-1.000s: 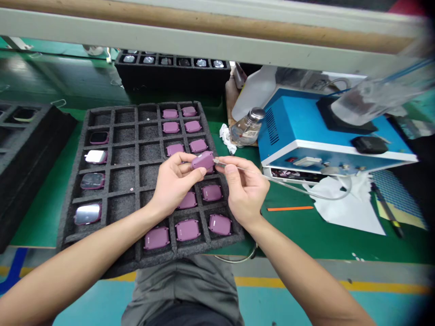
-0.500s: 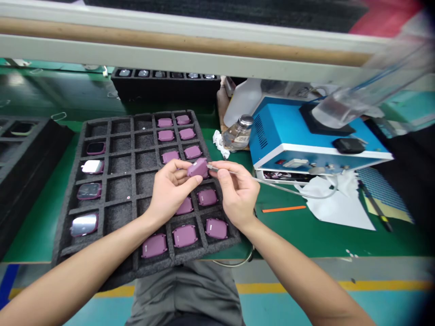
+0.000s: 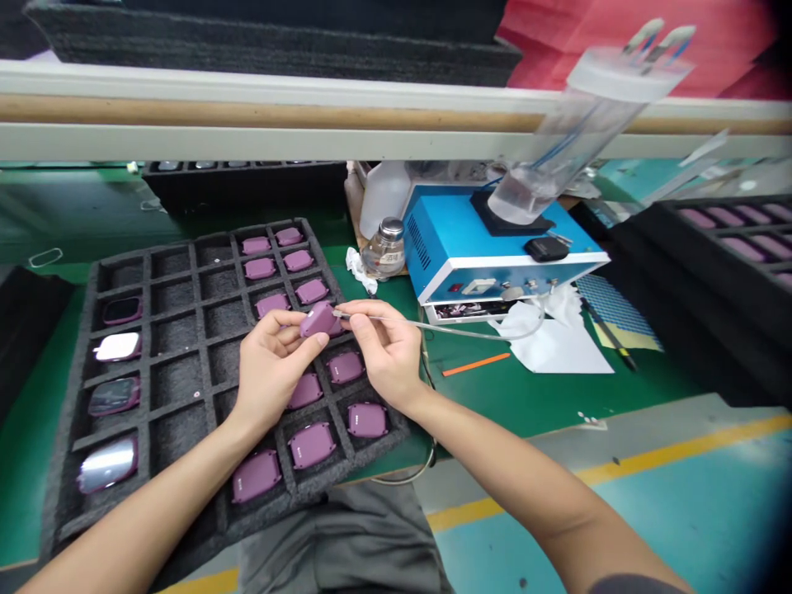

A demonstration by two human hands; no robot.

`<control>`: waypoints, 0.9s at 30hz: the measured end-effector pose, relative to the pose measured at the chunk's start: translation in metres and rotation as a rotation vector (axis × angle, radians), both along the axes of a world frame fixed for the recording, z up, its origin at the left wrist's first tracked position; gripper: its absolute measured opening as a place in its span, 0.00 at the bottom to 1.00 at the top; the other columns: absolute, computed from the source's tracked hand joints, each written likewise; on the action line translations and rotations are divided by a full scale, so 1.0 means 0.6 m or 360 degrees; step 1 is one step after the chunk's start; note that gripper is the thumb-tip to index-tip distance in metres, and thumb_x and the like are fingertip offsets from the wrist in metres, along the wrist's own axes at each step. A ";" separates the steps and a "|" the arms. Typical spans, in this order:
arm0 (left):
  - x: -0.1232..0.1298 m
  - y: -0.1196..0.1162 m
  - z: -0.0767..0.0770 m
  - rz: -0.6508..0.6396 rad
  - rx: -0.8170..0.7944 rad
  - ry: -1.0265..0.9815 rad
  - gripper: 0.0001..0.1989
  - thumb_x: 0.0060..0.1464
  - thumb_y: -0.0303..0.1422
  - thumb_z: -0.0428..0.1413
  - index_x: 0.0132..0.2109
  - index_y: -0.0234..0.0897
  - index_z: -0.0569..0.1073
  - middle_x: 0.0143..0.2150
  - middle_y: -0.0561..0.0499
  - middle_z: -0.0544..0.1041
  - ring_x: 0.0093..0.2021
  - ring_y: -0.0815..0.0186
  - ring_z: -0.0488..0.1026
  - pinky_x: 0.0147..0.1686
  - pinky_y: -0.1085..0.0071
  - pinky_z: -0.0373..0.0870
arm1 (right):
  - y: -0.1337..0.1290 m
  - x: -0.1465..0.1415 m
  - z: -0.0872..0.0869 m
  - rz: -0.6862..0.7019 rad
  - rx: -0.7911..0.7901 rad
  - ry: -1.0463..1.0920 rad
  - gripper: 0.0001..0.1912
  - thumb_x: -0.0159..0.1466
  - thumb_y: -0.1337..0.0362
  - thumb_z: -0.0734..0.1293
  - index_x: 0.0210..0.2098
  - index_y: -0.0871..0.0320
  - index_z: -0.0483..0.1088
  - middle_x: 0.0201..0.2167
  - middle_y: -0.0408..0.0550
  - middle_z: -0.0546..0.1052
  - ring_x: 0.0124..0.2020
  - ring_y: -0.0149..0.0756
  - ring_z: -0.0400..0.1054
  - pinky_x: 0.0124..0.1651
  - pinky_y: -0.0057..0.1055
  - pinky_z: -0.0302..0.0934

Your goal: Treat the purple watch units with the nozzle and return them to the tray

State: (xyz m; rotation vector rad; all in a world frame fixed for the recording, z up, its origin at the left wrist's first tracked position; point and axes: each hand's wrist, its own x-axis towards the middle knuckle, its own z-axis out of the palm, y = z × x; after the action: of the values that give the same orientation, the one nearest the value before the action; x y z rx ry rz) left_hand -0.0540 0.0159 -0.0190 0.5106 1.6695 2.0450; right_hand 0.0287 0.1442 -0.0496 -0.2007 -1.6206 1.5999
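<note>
My left hand (image 3: 272, 359) pinches a purple smartwatch case (image 3: 318, 320) above the foam tray (image 3: 176, 379). Between the fingers of my right hand (image 3: 387, 351) is a thin clear tube (image 3: 445, 330) with a slim metal tip, which points at the side of the case. Whether the tip touches the case, I cannot tell. Several more purple cases (image 3: 313, 445) lie in the right-hand compartments of the tray. Down its left column sit watches with dark or shiny screens (image 3: 108, 464).
Behind my right hand stands a blue box-shaped machine (image 3: 495, 247) carrying a clear cylinder (image 3: 525, 186). A glass bottle (image 3: 384, 252) is left of it. An orange strip (image 3: 476, 365) and white paper (image 3: 560, 346) lie on the green table. Another tray (image 3: 711, 247) is far right.
My view has turned to the right, so the tray and both hands appear further left and the far-right tray shows. The case and tube stay in my hands, close together as before.
</note>
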 end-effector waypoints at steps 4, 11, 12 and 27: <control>0.001 0.001 0.001 0.0023 -0.0004 -0.0009 0.20 0.42 0.31 0.74 0.39 0.36 0.73 0.37 0.49 0.85 0.36 0.67 0.82 0.42 0.73 0.77 | 0.001 -0.001 0.001 -0.0002 0.0011 0.0002 0.09 0.69 0.59 0.67 0.43 0.54 0.78 0.43 0.48 0.81 0.44 0.36 0.78 0.47 0.34 0.76; 0.002 0.001 -0.001 -0.0012 -0.0005 0.0029 0.18 0.44 0.31 0.72 0.39 0.36 0.73 0.38 0.49 0.85 0.37 0.67 0.82 0.43 0.74 0.77 | -0.001 0.000 0.000 0.0021 -0.0037 0.0016 0.09 0.69 0.58 0.68 0.43 0.54 0.78 0.43 0.49 0.81 0.45 0.37 0.78 0.48 0.36 0.76; 0.002 0.001 -0.001 -0.0011 -0.0010 0.0027 0.18 0.44 0.31 0.72 0.39 0.36 0.73 0.38 0.49 0.85 0.37 0.67 0.82 0.43 0.74 0.77 | -0.001 0.000 -0.001 0.0024 -0.0043 0.0013 0.09 0.69 0.58 0.68 0.43 0.54 0.78 0.43 0.49 0.81 0.45 0.37 0.78 0.49 0.36 0.76; 0.002 0.000 0.002 -0.0019 -0.0066 0.0037 0.18 0.44 0.33 0.72 0.39 0.36 0.73 0.38 0.48 0.85 0.38 0.64 0.82 0.45 0.69 0.77 | -0.003 0.000 0.000 0.0005 -0.0018 -0.0021 0.10 0.69 0.57 0.67 0.42 0.54 0.77 0.43 0.49 0.81 0.45 0.37 0.78 0.48 0.36 0.77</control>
State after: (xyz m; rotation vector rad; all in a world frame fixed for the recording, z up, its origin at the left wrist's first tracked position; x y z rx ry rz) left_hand -0.0525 0.0161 -0.0176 0.5309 1.7142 1.9989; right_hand 0.0288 0.1427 -0.0494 -0.2148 -1.6227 1.6138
